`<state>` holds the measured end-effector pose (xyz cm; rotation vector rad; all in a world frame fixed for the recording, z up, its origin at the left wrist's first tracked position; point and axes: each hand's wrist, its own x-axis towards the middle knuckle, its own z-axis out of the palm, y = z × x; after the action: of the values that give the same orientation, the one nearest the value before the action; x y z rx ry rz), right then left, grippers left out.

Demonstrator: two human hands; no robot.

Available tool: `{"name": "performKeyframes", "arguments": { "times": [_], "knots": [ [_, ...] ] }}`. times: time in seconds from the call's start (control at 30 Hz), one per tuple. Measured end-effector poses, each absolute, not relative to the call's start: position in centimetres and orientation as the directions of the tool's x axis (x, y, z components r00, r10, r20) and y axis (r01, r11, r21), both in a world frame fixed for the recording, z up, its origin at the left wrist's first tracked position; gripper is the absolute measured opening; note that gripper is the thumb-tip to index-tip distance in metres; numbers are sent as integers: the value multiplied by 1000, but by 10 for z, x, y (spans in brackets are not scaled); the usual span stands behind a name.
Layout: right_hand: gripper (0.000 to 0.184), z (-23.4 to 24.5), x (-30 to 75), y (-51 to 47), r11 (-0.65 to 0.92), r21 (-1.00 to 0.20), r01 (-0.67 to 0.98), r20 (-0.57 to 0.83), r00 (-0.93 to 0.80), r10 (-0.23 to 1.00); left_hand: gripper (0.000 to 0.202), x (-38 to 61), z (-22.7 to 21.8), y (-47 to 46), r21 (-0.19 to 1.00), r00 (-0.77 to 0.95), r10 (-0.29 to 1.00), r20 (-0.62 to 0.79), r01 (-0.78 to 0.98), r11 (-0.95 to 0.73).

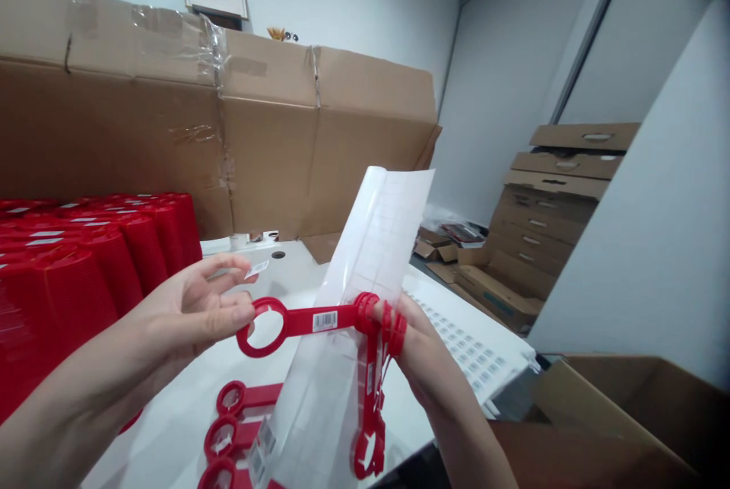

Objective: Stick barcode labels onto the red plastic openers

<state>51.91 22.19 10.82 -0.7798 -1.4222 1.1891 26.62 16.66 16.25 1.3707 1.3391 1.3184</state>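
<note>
Cardboard boxes [268, 131] are stacked beyond the right hand [414, 348]; red plastic hangers [319, 319] are gripped in it, a small label [256, 269] pinched by the left hand [194, 314].

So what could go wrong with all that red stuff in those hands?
The small barcode label sits by a fingertip of the left hand, so it might stick crookedly or drop. The right hand grips several red plastic handles together, and one could slip out. The white label sheet stands tall behind them and might bend.
</note>
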Motion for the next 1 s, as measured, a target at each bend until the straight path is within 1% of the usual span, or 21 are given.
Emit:
{"name": "performKeyframes", "arguments": {
  "times": [0.03, 0.1, 0.17, 0.23, 0.3, 0.33, 0.43, 0.53, 0.63, 0.7, 0.73, 0.77, 0.8, 0.87, 0.93, 1.0],
  "knots": [
    [46, 109, 519, 223, 273, -949, -158, 304, -227, 925, 49, 266, 162, 166, 990, -87, 989, 120, 87, -112],
    [46, 109, 518, 226, 253, -951, -178, 294, -260, 920, 53, 265, 162, 165, 993, 5, 999, 46, -105, -45],
    [48, 107, 519, 230, 227, -954, -195, 277, -289, 916, 53, 266, 163, 164, 980, 92, 995, 25, -198, -6],
    [53, 104, 518, 234, 200, -955, -219, 264, -320, 910, 55, 267, 163, 162, 969, 185, 983, 4, -243, 42],
    [56, 102, 517, 237, 186, -952, -242, 264, -347, 900, 57, 270, 164, 160, 962, 223, 975, -1, -264, 61],
    [55, 101, 517, 237, 184, -951, -250, 266, -355, 896, 58, 272, 165, 158, 961, 214, 977, -7, -268, 66],
    [48, 102, 514, 235, 175, -952, -252, 261, -364, 894, 59, 274, 165, 158, 962, 115, 993, -24, -266, 54],
    [38, 104, 513, 228, 197, -945, -261, 274, -305, 912, 53, 270, 161, 168, 984, 25, 999, 39, -174, -34],
    [27, 104, 512, 222, 236, -945, -227, 282, -198, 939, 49, 261, 156, 182, 978, -146, 968, 203, 70, -195],
    [26, 104, 510, 219, 256, -953, -165, 277, -122, 953, 50, 259, 154, 186, 930, -234, 914, 331, 246, -274],
    [27, 104, 509, 218, 264, -955, -135, 278, -91, 956, 50, 260, 154, 184, 908, -253, 898, 361, 315, -277],
    [29, 104, 507, 216, 271, -957, -109, 279, -69, 958, 49, 263, 154, 181, 896, -258, 899, 355, 367, -248],
    [31, 105, 506, 214, 272, -958, -88, 278, -60, 959, 49, 267, 155, 176, 893, -249, 916, 316, 404, -198],
    [33, 107, 503, 210, 277, -959, -62, 281, -77, 957, 49, 278, 154, 166, 889, -215, 956, 202, 450, -87],
    [33, 110, 500, 204, 289, -956, -41, 292, -99, 951, 50, 289, 151, 160, 875, -151, 975, 161, 479, -70],
    [31, 112, 498, 198, 308, -951, -26, 309, -116, 944, 49, 296, 146, 159, 858, -79, 980, 184, 499, -121]
  ]
}}
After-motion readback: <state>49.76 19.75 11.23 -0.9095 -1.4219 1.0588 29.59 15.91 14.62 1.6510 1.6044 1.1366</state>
